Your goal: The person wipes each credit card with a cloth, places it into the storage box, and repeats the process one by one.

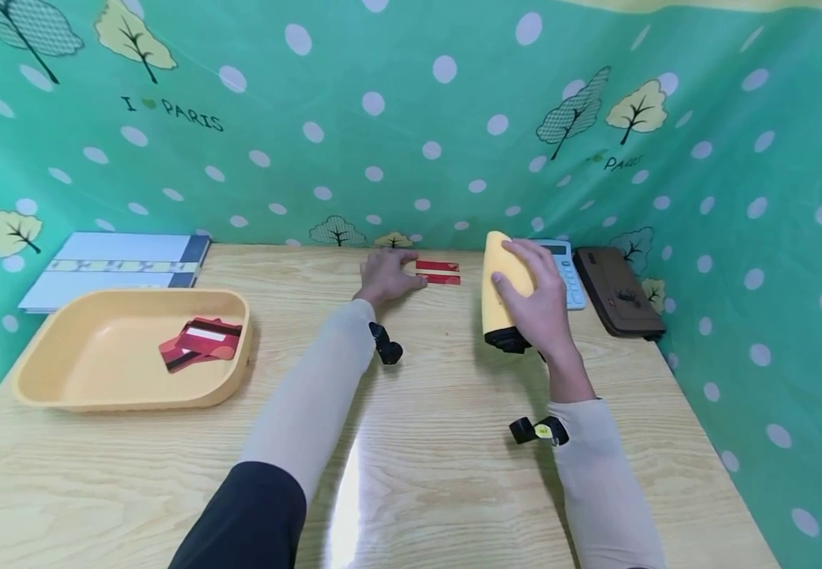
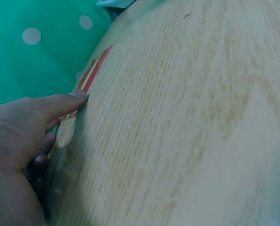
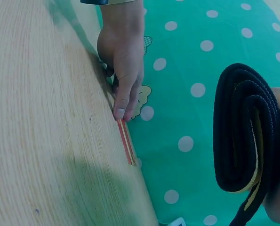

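My left hand [image 1: 386,276] is at the left end of a flat red card [image 1: 438,273] with a pale band along its middle, lying on the table. In the left wrist view the thumb [image 2: 76,95] is at the card's near edge, with the fingers on its far side. My right hand [image 1: 542,304] grips a folded cloth [image 1: 499,284], yellow outside and black inside, held upright above the table. Its black layered end [image 3: 238,136] shows in the right wrist view, and the cloth hides part of the right fingers there.
A yellow tray [image 1: 112,403] with several red cards [image 1: 205,341] stands at the left, before a pale blue folder [image 1: 119,261]. Behind the right hand lie a light blue calculator [image 1: 571,276] and a brown pouch [image 1: 617,292]. Green patterned cloth [image 1: 397,142] walls the table's back and sides.
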A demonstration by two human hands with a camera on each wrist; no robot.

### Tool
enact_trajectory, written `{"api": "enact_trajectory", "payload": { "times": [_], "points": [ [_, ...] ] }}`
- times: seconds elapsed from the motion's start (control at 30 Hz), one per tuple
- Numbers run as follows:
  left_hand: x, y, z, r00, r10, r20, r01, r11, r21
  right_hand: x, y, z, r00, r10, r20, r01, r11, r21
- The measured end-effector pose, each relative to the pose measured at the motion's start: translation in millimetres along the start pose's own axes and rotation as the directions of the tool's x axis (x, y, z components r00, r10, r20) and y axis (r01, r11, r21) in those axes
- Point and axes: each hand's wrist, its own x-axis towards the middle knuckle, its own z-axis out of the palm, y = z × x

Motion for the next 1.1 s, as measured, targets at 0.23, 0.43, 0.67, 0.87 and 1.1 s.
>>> {"api": "enact_trajectory", "payload": {
  "times": [0.23, 0.43, 0.67, 0.87, 1.1],
  "points": [
    [-3.4, 8.5, -4.2, 1.000, -0.029, 0.007, 0.029, 0.999, 0.025, 0, 0, 0.1, 1.000, -0.006, -0.003, 0.006, 1.000, -0.009],
    [-5.3, 13.8, -4.3, 0.998, -0.061, 0.002, 0.061, 0.998, 0.001, 0, 1, -0.5, 1.000, -0.001, -0.008, 0.001, 1.000, -0.006],
    [-11.0, 9.1, 3.7, 0.997, -0.056, -0.061, 0.050, 0.995, -0.086, -1, 1, 0.9, 1.000, 0.003, 0.010, -0.003, 1.000, -0.013],
    [-21.2, 11.8, 4.6, 0.998, 0.027, -0.059, -0.034, 0.991, -0.133, -1, -1, 4.1, 1.000, -0.009, 0.019, 0.009, 0.999, -0.037],
    [-40.5, 14.8, -4.6, 0.991, 0.122, -0.060, -0.132, 0.971, -0.200, -3, -3, 7.3, 0.999, -0.004, 0.043, 0.007, 0.998, -0.062]
  ]
}}
